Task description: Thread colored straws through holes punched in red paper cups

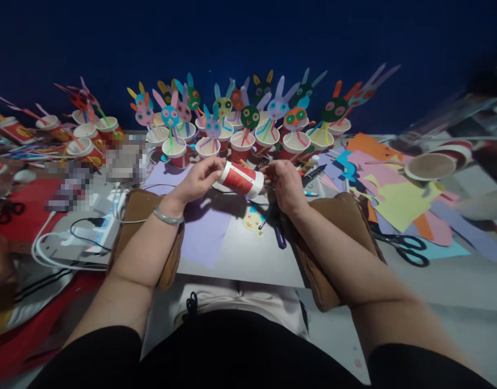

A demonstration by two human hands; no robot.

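Observation:
My left hand (200,179) grips a red-and-white paper cup (241,181) by its left end. The cup lies tilted on its side in the air above the table. My right hand (287,186) is just right of the cup, fingers curled together near its white end; what they hold, if anything, is hidden. Below the cup, a yellow paper rabbit face (252,220) with pink eyes lies on the white tabletop (240,254). Beside it is a dark purple pen (281,236). A sheet of lilac paper (203,232) spreads under my left hand.
Several paper cups with rabbit heads on bent straws (242,140) stand behind my hands. Brown cushions (346,221) lie under my forearms. Coloured paper scraps (398,186) and black scissors (412,251) are to the right. At left are a power strip (100,229) with white cables and red paper (29,210).

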